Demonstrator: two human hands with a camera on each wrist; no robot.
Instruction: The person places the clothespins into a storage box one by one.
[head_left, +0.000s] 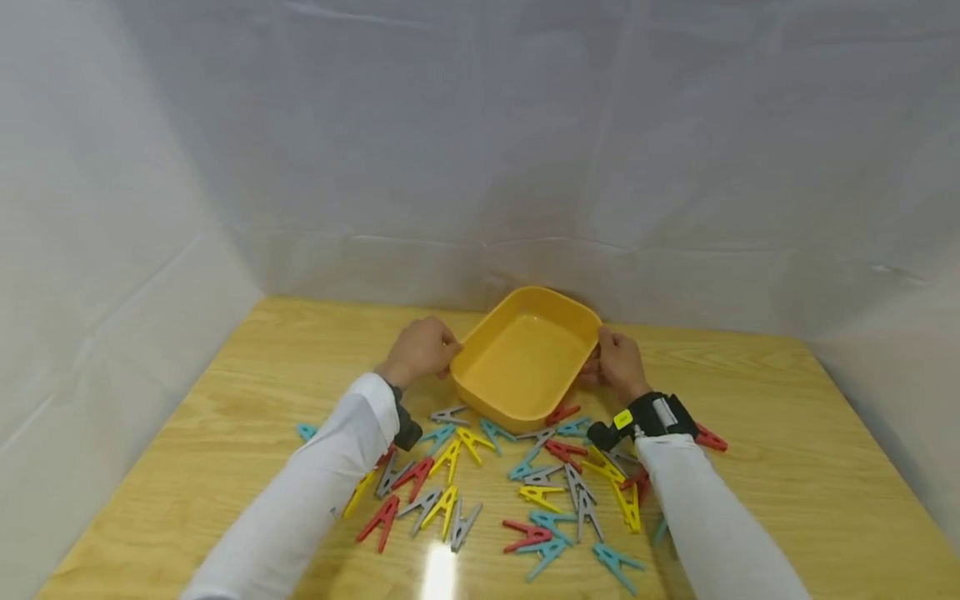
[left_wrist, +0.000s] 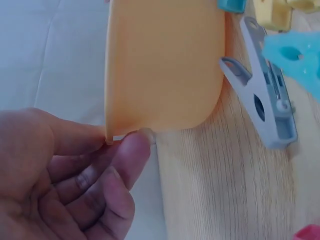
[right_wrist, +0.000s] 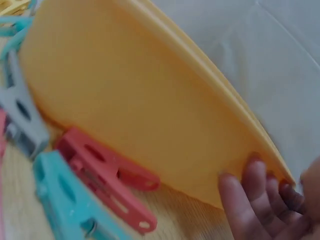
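An empty yellow plastic tub [head_left: 498, 407] stands at the middle of the wooden table, its far side seemingly raised a little. My left hand [head_left: 448, 350] grips its left rim; in the left wrist view the thumb and forefinger [left_wrist: 135, 145] pinch the rim corner of the tub [left_wrist: 160, 65]. My right hand [head_left: 600, 355] holds the right rim, with its fingertips [right_wrist: 252, 182] curled under the tub's lip [right_wrist: 135, 100]. Many clothes pegs [head_left: 525, 487] in red, yellow, teal and grey lie scattered in front of the tub.
A grey peg [left_wrist: 265, 105] lies right by the tub's left wall. A red peg [right_wrist: 105, 175], a teal peg [right_wrist: 65, 200] and a grey peg [right_wrist: 22, 120] lie against its right side. White sheeting [head_left: 480, 167] walls the table on three sides.
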